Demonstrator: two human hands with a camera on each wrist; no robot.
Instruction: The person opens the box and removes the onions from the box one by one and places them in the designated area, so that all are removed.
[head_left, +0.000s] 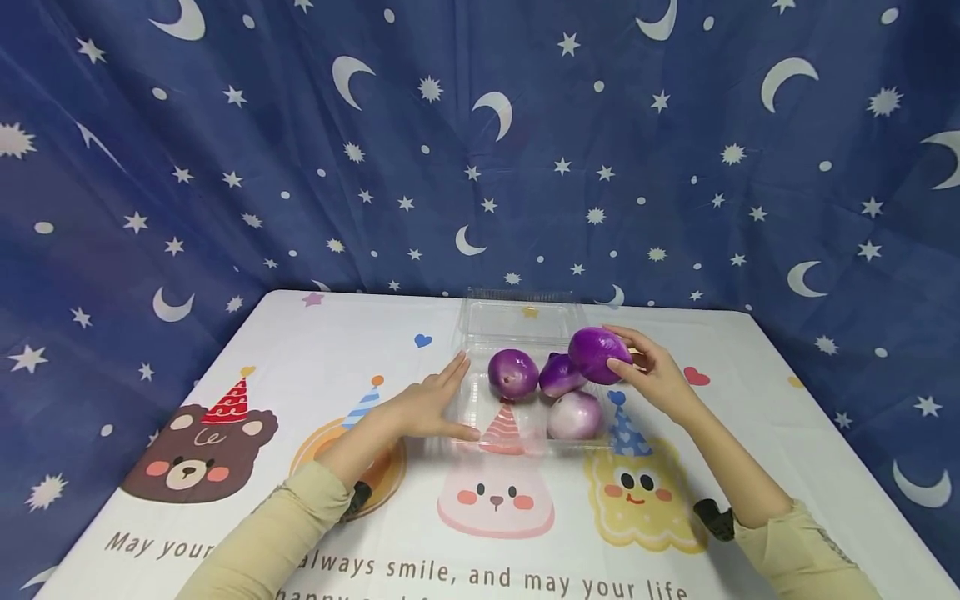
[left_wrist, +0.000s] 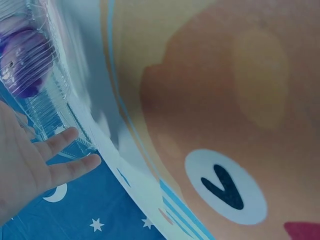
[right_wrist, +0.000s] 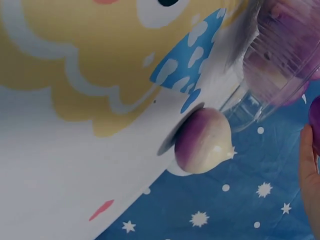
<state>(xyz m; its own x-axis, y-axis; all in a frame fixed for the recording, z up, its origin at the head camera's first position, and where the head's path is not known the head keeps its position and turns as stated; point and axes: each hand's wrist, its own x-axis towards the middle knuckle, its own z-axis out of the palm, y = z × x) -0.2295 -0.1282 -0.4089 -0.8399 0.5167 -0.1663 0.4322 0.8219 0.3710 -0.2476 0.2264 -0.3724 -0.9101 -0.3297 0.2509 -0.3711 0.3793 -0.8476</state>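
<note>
A clear plastic clamshell box lies on the table, its lid folded back. In it sit a purple onion on the left, another purple onion toward the back and a paler onion at front right. My right hand grips a deep purple onion between fingers and thumb, above the box's right side. My left hand rests at the box's left edge, fingers straight and thumb spread. In the right wrist view, a purple-and-white onion lies on the cloth beside the box.
A white printed tablecloth with cartoon figures covers the table. Behind it hangs a dark blue curtain with moons and stars. Dark straps show at both wrists.
</note>
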